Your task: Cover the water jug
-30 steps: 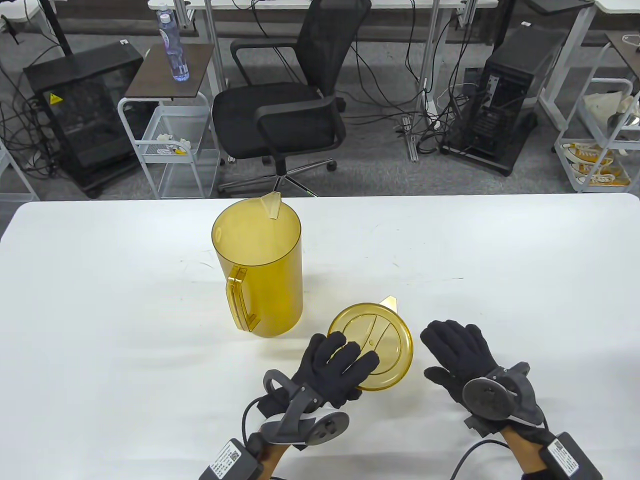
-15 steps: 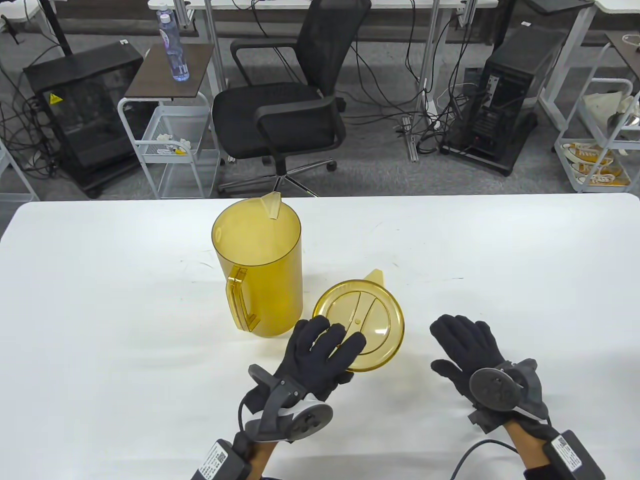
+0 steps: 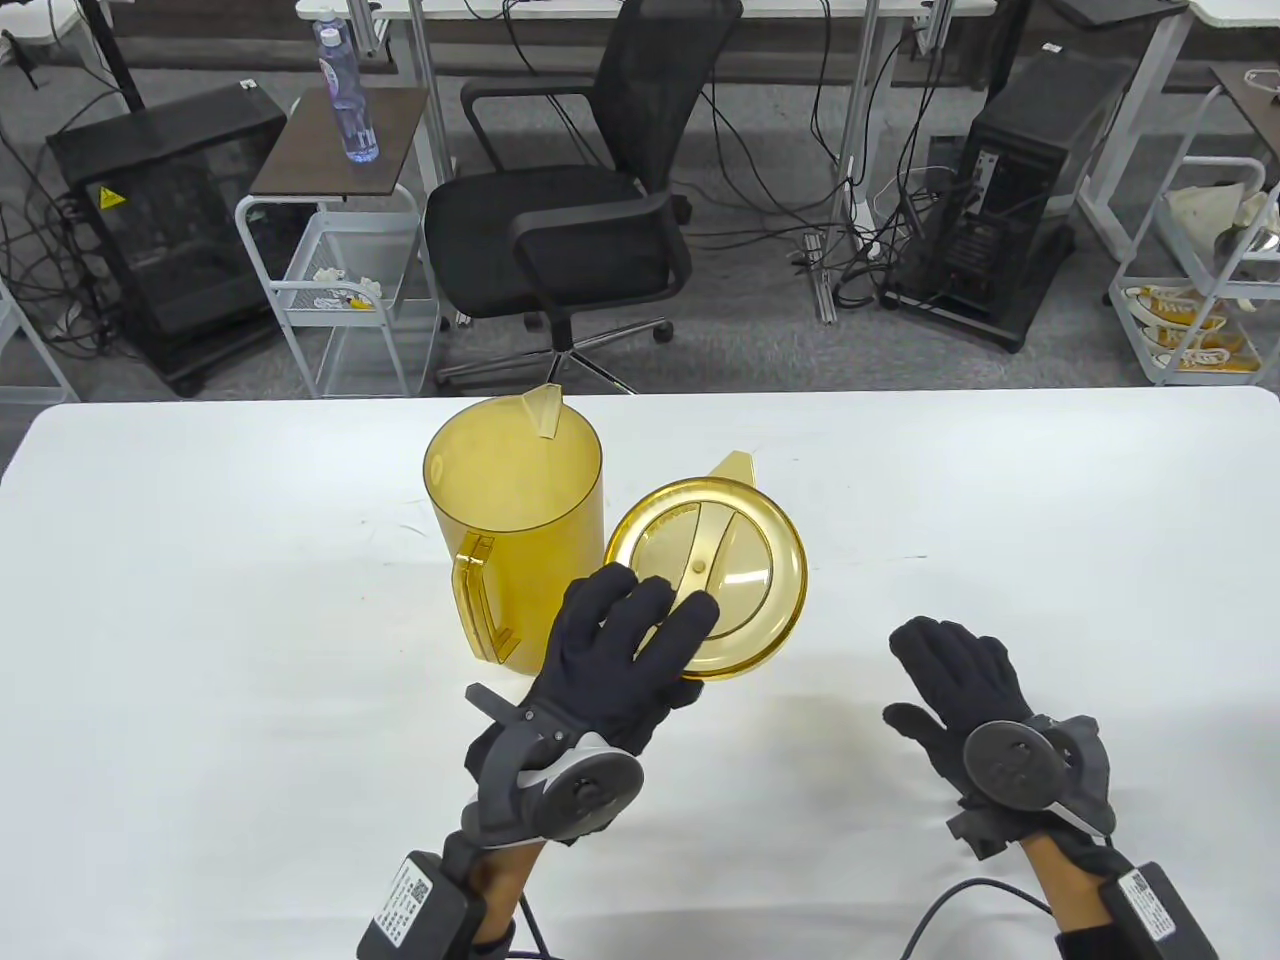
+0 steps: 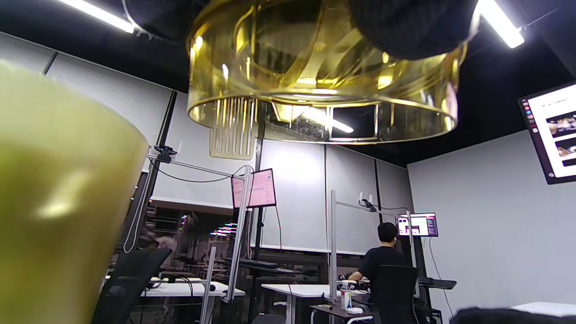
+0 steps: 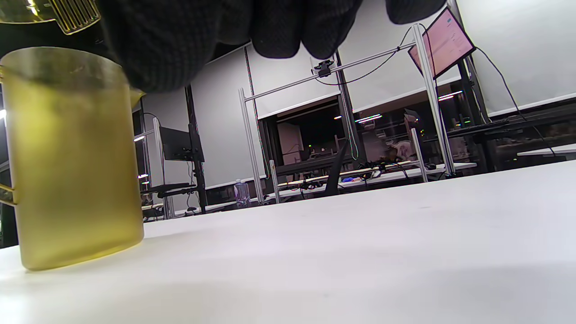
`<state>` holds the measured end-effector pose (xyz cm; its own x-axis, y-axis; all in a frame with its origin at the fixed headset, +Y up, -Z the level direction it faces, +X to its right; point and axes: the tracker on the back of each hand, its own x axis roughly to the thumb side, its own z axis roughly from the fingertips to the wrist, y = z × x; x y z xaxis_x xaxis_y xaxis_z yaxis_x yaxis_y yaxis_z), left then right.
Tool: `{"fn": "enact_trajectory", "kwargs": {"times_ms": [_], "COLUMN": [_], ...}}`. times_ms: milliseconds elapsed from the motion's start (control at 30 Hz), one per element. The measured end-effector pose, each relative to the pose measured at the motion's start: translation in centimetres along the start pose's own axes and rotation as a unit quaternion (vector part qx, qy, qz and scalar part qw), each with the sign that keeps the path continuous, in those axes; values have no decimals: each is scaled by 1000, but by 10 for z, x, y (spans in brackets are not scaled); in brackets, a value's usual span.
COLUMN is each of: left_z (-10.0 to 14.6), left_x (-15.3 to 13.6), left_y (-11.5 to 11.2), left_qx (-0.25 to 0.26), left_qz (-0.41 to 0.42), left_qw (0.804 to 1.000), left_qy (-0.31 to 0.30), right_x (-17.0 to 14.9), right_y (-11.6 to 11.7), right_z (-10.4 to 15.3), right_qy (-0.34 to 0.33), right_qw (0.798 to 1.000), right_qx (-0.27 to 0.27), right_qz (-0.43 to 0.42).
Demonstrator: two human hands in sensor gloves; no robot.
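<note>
A translucent yellow jug stands upright and uncovered on the white table, its handle facing me and its spout at the far side. My left hand holds the matching round lid by its near edge, fingers on top, lifted off the table just right of the jug's rim. From below, in the left wrist view, the lid hangs in the air with the jug blurred at the left. My right hand lies flat, holding nothing, to the lid's right. The right wrist view shows the jug at left.
A black office chair stands beyond the table's far edge. A small cart with a water bottle is at the far left. A person sits at a distant desk in the left wrist view.
My left hand has raised the lid off the table and carried it away from me and leftward, up beside the jug's rim. My right hand has drifted slightly right and back.
</note>
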<state>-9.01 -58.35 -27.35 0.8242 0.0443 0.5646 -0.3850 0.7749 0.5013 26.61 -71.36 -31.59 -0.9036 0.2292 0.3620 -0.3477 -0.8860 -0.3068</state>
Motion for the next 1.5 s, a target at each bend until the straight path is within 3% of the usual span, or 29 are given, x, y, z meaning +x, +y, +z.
{"fn": "enact_trajectory", "kwargs": {"times_ms": [333,733,800,1200,1500], "left_z": [-12,-31,-37,-53,-56], "left_x": [-20,-60,-66,-108,-125], "left_y": [30,47,47,27,15], "left_qx": [26,10,5,-53,-83], "left_qz": [-26,-30,-53,4,-31], "left_qw": [998,990,987,968,955], "left_qy": [55,141,151,247,283], "right_x": [0,-2,-2,-3,-5], "right_y": [-1,-2,-3,-3,-3], "right_z": [0,0,0,-1,-1], "right_qy": [-2,1,2,6,8], "right_qw": [1000,1000,1000,1000,1000], "right_qx": [-3,-2,-2,1,1], "right_qz": [-7,-5,-4,-4,-6]}}
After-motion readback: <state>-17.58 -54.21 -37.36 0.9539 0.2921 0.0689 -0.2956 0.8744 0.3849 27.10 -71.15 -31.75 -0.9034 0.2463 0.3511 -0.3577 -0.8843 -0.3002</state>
